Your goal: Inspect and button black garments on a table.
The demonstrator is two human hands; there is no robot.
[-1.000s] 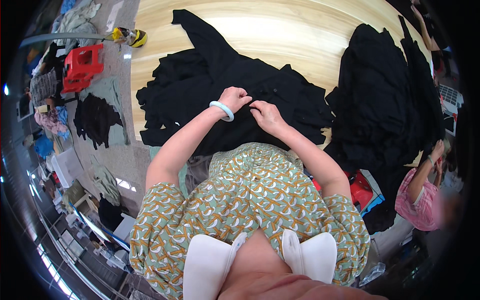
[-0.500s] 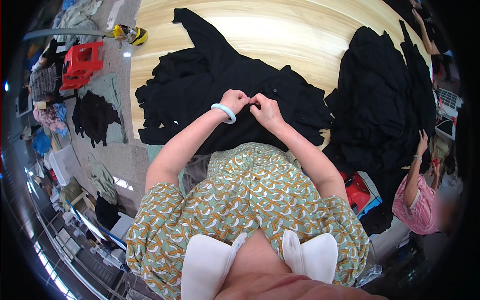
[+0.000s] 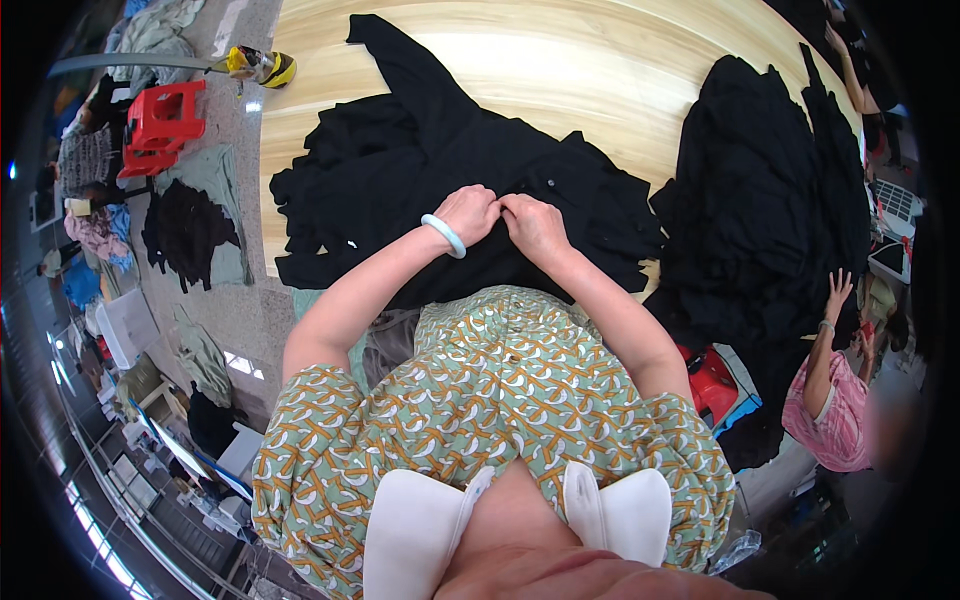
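Observation:
A black garment lies spread on the wooden table, one sleeve pointing toward the far left. A small button shows on it, right of my hands. My left hand, below a pale bangle, has its fingertips pinched together at the middle of the garment. Against it, fingertips nearly touching, my right hand is closed in a pinch too. Both appear to grip the black cloth, though the fingers cover the exact spot. A tiny white speck sits on the cloth near the left forearm.
A heap of black garments covers the right side of the wooden table. Beyond it a person in a pink top raises a hand. At left stand a red stool and a post wrapped in yellow and black; clothes lie on the floor.
My hands have shifted slightly, the left one rolling so more of its back shows. The garment stays in place. At right, the other person's hand has lifted with fingers spread.

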